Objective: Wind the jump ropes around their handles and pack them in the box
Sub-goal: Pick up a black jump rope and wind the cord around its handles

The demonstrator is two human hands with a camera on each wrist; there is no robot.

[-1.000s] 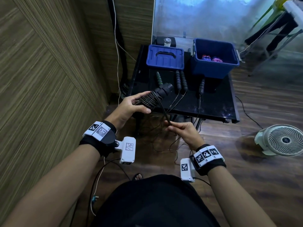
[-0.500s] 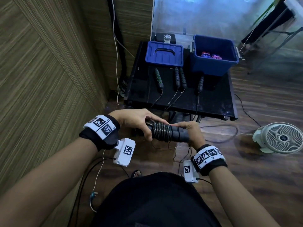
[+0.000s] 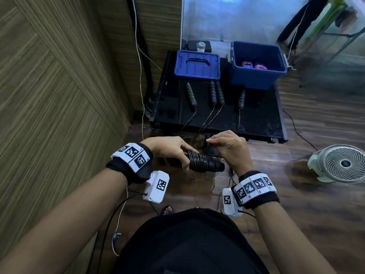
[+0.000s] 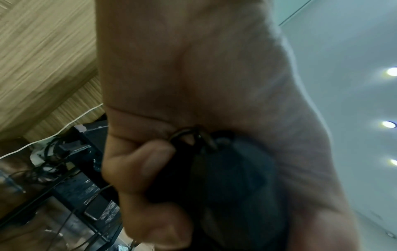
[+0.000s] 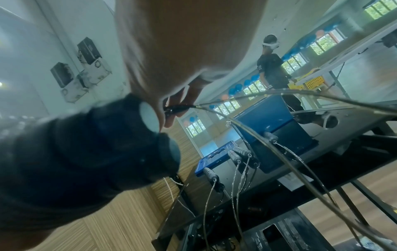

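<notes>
My left hand (image 3: 173,150) is wrapped around one end of the black handles (image 3: 199,162), thumb and fingers curled over them where the thin rope (image 3: 197,161) is coiled in tight turns. The left wrist view shows that same grip from below, fingers (image 4: 137,169) closed on the dark handle end. My right hand (image 3: 229,149) sits at the other end of the bundle, its fingertips pinching the free run of rope just above the handle tip; from the right wrist view the rope (image 5: 214,112) leaves the fingers and trails off toward the tabletop. I hold the bundle in the air, in front of the black tabletop (image 3: 256,119).

On that tabletop lie four more handles (image 3: 214,92) in a row, their ropes dropping over the near edge. Behind them stands the blue box (image 3: 258,76), open, with wound ropes (image 3: 253,65) inside, and its blue lid (image 3: 197,65) beside it to the left. A white fan (image 3: 339,164) sits on the floor to the right.
</notes>
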